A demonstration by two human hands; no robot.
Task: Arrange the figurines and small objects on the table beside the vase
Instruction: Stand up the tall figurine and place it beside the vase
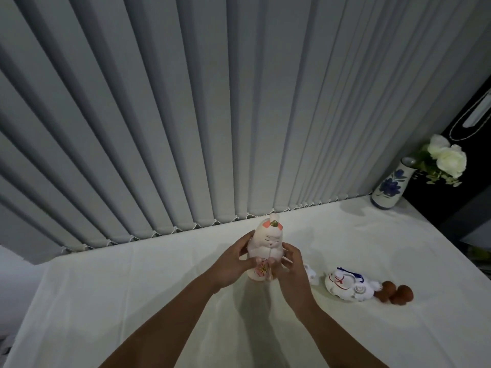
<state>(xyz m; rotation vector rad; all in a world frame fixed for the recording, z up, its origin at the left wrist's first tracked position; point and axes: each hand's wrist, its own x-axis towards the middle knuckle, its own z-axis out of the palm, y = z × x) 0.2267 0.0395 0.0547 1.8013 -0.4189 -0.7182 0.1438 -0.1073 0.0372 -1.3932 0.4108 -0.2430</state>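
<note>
Pale rabbit-like figurine is held upright between both hands, approx. mid-bench, nearer the back edge than the front; whether its base touches the cloth cannot be told. Left hand is wrapped on its left flank, right hand on its right flank, fingers closed around the lower body w/ the painted flower. Vase w/ white flowers is seen at the back right corner of the bench, well apart from the held piece. A white-and-blue figurine lies on its side toward the right half, a small white piece partly hidden behind the right wrist, two brown round objects just beside the lying figurine. Judged step: carrying the held piece to the vase. Risks: figurine looks glazed and top-heavy, so slip is likely if grip is loosened on one side during transfer; the right forearm could sweep the small white piece or the lying figurine en route; the brown objects may roll if nudged; vase is narrow-based and near the edge, so a bump when setting down could tip it; loose cloth may bunch and leave the figurine unstable.
</note>
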